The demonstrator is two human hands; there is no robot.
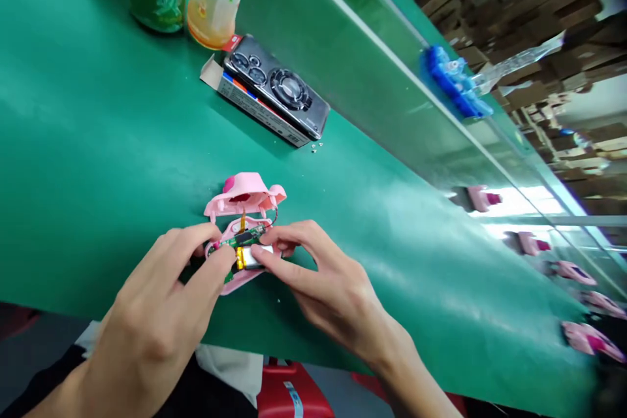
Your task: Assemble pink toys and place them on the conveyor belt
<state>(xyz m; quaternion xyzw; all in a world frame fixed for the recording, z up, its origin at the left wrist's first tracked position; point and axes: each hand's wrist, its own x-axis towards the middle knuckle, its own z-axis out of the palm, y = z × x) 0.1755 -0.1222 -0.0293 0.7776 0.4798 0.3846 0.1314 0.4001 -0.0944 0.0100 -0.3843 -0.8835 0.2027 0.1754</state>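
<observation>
"Where's the pink plastic shell [245,194]?"

"Lying open near the front edge of the green mat [122,144]. The left hand [151,294] pinches its green circuit board [243,238]; the right hand [323,281] grips the silver pouch battery [255,257]."

"Anything close?"

"Only a black phone [274,85] on a cardboard box [259,108], well beyond, across open mat."

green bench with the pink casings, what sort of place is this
Probably a small electronics assembly workshop: a green mat-topped workbench, a circuit board with a battery in an open pink plastic casing, more pink casings lined up alongside, and stacked cardboard cartons beyond.
</observation>
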